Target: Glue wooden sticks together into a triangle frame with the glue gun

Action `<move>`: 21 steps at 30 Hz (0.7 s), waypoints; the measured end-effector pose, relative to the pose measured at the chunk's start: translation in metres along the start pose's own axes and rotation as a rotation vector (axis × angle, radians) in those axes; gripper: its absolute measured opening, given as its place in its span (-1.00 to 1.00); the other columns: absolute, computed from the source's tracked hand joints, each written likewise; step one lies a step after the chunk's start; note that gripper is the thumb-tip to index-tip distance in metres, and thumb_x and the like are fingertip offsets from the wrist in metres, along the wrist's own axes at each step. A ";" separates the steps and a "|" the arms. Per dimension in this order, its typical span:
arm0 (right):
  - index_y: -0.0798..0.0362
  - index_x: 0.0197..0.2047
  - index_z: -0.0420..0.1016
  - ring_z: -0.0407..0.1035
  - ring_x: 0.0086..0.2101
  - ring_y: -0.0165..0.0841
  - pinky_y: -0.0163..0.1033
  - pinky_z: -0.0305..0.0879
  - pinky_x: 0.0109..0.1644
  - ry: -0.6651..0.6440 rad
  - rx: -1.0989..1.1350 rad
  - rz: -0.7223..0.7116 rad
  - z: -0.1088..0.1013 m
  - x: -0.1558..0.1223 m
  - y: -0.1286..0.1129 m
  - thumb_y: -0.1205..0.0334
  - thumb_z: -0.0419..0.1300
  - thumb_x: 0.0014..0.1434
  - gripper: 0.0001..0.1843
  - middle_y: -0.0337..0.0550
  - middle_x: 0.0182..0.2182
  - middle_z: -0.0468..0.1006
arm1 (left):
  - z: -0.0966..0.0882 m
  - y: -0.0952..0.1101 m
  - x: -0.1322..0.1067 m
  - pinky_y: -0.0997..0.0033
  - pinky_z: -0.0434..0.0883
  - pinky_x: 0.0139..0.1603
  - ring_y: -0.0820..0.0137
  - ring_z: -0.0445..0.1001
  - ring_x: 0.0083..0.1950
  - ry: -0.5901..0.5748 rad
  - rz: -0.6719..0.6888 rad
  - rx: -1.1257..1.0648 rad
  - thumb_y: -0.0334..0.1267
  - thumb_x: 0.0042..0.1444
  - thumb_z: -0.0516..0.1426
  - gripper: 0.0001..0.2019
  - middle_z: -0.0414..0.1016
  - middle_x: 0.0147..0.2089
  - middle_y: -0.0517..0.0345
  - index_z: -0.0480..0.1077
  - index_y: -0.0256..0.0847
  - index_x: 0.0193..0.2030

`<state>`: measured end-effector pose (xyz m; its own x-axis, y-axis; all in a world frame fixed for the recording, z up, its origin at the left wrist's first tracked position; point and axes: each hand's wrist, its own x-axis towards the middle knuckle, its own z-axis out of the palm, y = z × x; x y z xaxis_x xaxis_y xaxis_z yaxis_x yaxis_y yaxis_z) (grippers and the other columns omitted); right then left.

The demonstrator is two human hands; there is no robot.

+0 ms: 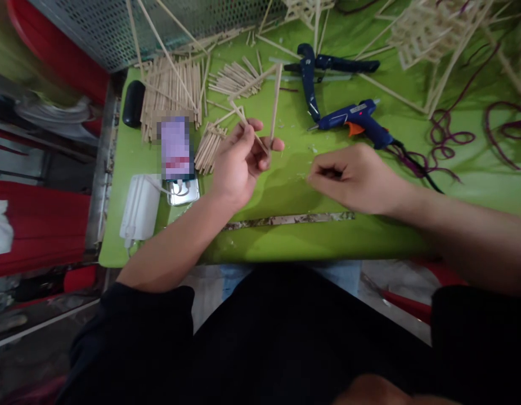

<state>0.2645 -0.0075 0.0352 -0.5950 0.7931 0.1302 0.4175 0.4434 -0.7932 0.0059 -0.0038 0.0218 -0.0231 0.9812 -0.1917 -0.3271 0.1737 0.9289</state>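
Observation:
My left hand (pixel 243 157) holds a small frame of thin wooden sticks (pixel 275 101), joined at angled corners, upright above the green tabletop. The thumb and fingers pinch its lower stick. My right hand (pixel 355 179) is closed a short way to the right, knuckles up, and whatever is in its fingers, if anything, is hidden. Just beyond it lies a blue glue gun (pixel 355 121) with an orange trigger and a lit red light. Behind the glue gun rests a dark blue hand cutter (pixel 309 79) with its handles spread.
Bundles of sticks (pixel 171 93) lie at the back left, near a phone (pixel 176 149) and a white power bank (pixel 140 207). A patterned strip (pixel 290 219) runs along the front. Purple string (pixel 450 138) and stick structures (pixel 433 34) occupy the right. A perforated metal basket (pixel 112 34) stands behind.

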 end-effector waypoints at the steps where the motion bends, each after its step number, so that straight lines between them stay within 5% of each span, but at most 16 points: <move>1: -0.06 -0.47 0.47 0.14 -0.50 -0.37 -0.07 0.05 -0.38 0.062 -0.057 -0.002 -0.003 0.000 0.001 0.11 0.43 0.50 -0.52 -0.27 -0.57 0.35 | 0.000 -0.001 0.001 0.48 0.42 -0.40 0.52 0.50 -0.45 0.012 0.018 0.002 -0.03 0.76 0.24 -0.73 0.71 -0.28 0.22 0.54 -0.06 -0.04; 7: -0.21 -0.04 0.86 0.33 -0.42 -0.20 0.06 0.21 -0.24 0.333 -0.217 0.019 -0.017 -0.001 0.008 -0.03 0.43 0.60 -0.81 -0.16 -0.38 0.63 | 0.002 -0.006 -0.001 0.48 0.28 -0.46 0.49 0.45 -0.46 0.062 0.095 0.021 -0.05 0.81 0.15 -0.65 0.49 -0.43 0.25 0.56 -0.05 -0.09; 12: -0.16 -0.39 0.54 0.28 -0.36 -0.16 0.08 0.20 -0.15 0.419 -0.194 -0.050 -0.016 0.002 0.006 -0.12 0.46 0.60 -0.48 -0.10 -0.42 0.49 | 0.004 -0.004 -0.008 0.51 0.34 -0.40 0.49 0.48 -0.43 0.016 0.131 0.120 -0.11 0.77 0.23 -0.76 0.45 -0.41 0.30 0.56 -0.04 -0.05; 17: -0.19 0.10 0.81 0.45 -0.35 -0.19 0.03 0.31 -0.22 0.398 0.096 0.047 -0.010 -0.001 0.003 -0.19 0.44 0.64 -0.72 -0.12 -0.26 0.68 | 0.008 -0.006 -0.021 0.49 0.48 -0.34 0.47 0.58 -0.40 -0.031 0.173 0.252 -0.04 0.69 0.33 -0.82 0.50 -0.33 0.29 0.56 -0.02 0.03; 21: -0.19 -0.20 0.74 0.44 -0.33 -0.17 0.03 0.28 -0.30 0.399 0.115 0.059 -0.009 -0.003 -0.001 -0.18 0.76 0.30 -0.61 -0.12 -0.31 0.68 | 0.009 -0.012 -0.027 0.48 0.54 -0.31 0.50 0.64 -0.37 -0.040 0.238 0.289 -0.02 0.67 0.35 -0.81 0.60 -0.15 0.23 0.58 -0.05 0.13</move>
<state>0.2720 -0.0062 0.0408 -0.2501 0.9253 0.2851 0.3497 0.3609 -0.8645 0.0190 -0.0318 0.0183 -0.0280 0.9985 0.0472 -0.0367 -0.0483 0.9982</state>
